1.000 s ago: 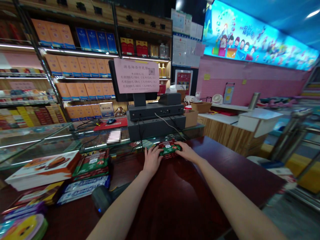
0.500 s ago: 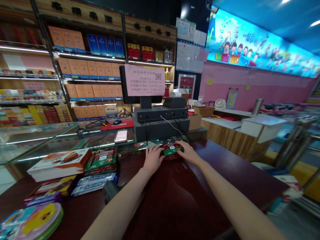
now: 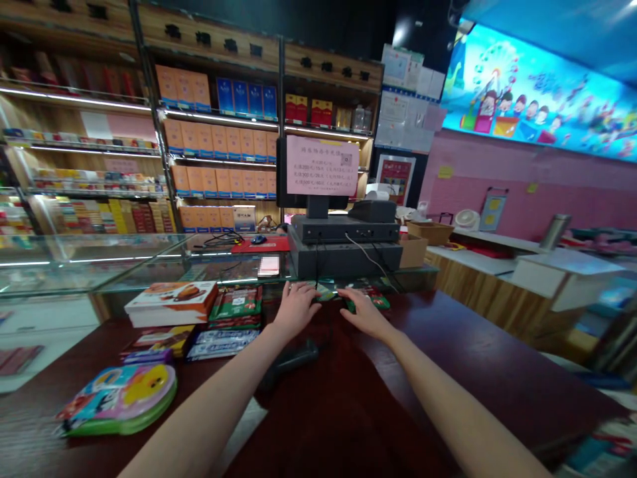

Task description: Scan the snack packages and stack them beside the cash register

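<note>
My left hand [image 3: 297,311] is over the far part of the dark wooden counter [image 3: 448,372], palm down with fingers spread. By its fingertips lies a pale green packet [image 3: 326,291], partly hidden; I cannot tell whether they touch. To the right, my right hand [image 3: 367,313] is stretched out with its fingers apart, beside a red and green snack packet [image 3: 381,301] that it partly covers. Neither hand is closed around anything. A dark handheld scanner [image 3: 298,357] lies near my left forearm.
Left on the counter are a white and orange box [image 3: 169,305], stacked green packets [image 3: 236,305], blue-white packets [image 3: 221,343] and a round-ended, duck-pictured pack [image 3: 134,395]. A cash register [image 3: 343,249] with a monitor stands on the glass case ahead. Stocked shelves rise behind.
Both hands were around the red and green packet; now they are apart, and the packet lies by my right hand. The view has shifted left, with the scanner showing more fully.
</note>
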`<state>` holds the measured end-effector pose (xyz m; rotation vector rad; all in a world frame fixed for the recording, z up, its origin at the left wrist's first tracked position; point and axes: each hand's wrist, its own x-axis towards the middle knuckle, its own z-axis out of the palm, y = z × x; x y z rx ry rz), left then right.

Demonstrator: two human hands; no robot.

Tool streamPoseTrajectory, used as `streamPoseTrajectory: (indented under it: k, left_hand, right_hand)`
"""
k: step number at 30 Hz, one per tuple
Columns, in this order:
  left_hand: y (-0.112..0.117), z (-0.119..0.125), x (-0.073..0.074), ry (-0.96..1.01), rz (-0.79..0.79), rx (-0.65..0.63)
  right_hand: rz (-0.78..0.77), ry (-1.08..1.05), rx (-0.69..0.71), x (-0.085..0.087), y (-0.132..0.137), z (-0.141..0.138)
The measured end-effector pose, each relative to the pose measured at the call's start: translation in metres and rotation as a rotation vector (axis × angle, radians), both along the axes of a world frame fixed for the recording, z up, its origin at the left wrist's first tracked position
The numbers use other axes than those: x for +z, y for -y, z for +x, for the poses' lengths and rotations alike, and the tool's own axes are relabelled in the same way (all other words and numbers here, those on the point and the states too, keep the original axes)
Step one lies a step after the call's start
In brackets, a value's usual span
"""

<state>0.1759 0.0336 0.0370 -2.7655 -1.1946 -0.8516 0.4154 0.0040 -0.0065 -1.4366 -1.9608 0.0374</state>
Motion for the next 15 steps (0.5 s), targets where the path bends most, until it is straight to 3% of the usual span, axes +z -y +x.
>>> streamPoseTrajectory:
  k: [15]
  left_hand:
    - [-0.009,-0.11,0.003,0.015,0.031,0.191]
  right_hand:
    - [-0.033,0.019,0.18,0.01,-0.018,-0.094]
